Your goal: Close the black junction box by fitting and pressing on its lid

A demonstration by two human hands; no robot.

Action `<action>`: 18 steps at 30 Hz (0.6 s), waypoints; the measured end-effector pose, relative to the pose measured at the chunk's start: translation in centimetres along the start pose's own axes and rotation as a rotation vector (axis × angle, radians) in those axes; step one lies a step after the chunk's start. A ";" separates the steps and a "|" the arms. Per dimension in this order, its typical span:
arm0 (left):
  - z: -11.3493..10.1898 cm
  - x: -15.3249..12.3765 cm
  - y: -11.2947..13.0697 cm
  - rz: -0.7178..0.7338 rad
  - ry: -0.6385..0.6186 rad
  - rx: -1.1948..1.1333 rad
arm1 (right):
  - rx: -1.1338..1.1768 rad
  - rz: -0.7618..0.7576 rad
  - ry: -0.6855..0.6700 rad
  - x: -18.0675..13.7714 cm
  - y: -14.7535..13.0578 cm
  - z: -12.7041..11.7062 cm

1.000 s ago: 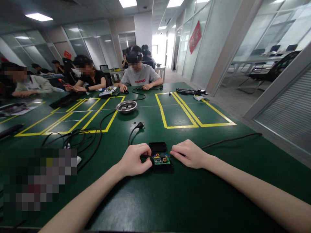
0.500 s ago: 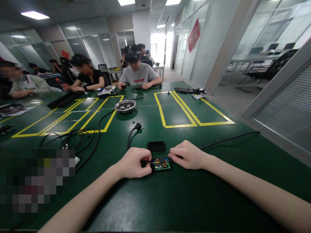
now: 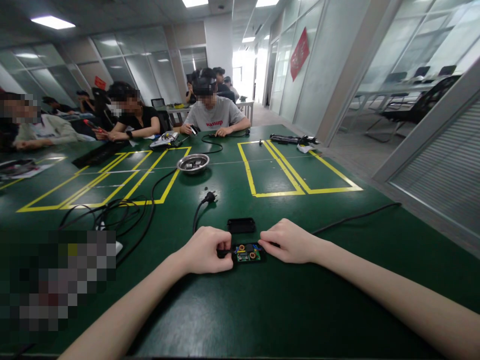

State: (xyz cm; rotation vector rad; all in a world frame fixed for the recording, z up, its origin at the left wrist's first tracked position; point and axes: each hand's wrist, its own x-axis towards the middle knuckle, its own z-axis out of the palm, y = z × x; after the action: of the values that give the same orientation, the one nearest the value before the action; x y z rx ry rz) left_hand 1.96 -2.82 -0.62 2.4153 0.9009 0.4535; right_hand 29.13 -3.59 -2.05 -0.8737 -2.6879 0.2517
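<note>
An open black case (image 3: 264, 258) lies on the table, holding a green circuit board (image 3: 245, 258) with two copper-wound ring coils and blue and yellow wires. At its left end my left hand (image 3: 208, 251) is closed around a black cable (image 3: 224, 253) where it enters the case. My right hand (image 3: 287, 241) pinches at the right end, beside the blue wires; what its fingertips hold is hidden. Behind the case lies a black cover (image 3: 241, 225), hollow side up. A black plug (image 3: 210, 197) on a bent cord rests beyond my left hand.
Another black cable (image 3: 356, 217) runs off to the right behind my right hand. A metal bowl (image 3: 193, 164) with small parts stands farther back. Coiled cables (image 3: 120, 215) lie at left on the green table (image 3: 240, 315). Across it, a person (image 3: 213, 112) handles small parts.
Both hands and the case have shifted very slightly left, and the plug has moved a little left and down. The person opposite has raised a small object in one hand.
</note>
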 end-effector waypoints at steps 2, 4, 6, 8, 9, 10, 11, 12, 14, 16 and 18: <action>0.0 0.0 -0.1 0.008 -0.011 -0.016 | -0.004 0.032 -0.031 0.1 0.0 0.0; 0.0 0.0 -0.2 0.024 -0.025 -0.021 | -0.014 0.076 -0.050 0.2 -0.1 -0.1; 0.0 0.0 -0.2 0.040 -0.035 -0.011 | -0.020 0.125 -0.056 0.3 -0.2 -0.1; -0.1 0.0 -0.2 0.051 -0.046 0.003 | -0.030 0.173 -0.050 0.5 -0.3 -0.1; -0.1 0.0 -0.2 0.053 -0.050 0.009 | -0.039 0.196 -0.043 0.5 -0.3 0.0; -0.2 0.0 -0.1 0.053 -0.053 0.016 | -0.050 0.218 -0.033 0.6 -0.4 0.0; -0.2 0.0 -0.1 0.050 -0.054 0.024 | -0.061 0.239 -0.023 0.6 -0.4 0.1; -0.3 0.0 0.0 0.045 -0.050 0.036 | -0.070 0.260 -0.012 0.7 -0.4 0.3; -0.3 0.0 0.0 0.034 -0.033 0.063 | -0.084 0.304 0.011 0.8 -0.3 0.5; -0.3 0.0 0.1 0.024 -0.014 0.090 | -0.094 0.347 0.028 0.9 -0.3 0.7; -0.2 0.0 0.0 0.014 0.004 0.113 | -0.096 0.382 0.046 1.1 -0.3 0.9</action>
State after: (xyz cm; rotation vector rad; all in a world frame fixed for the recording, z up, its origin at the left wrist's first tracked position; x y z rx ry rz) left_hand 1.90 -2.75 -0.41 2.5248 0.9354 0.4224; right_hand 27.87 -3.22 -2.59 -1.4038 -2.4890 0.1817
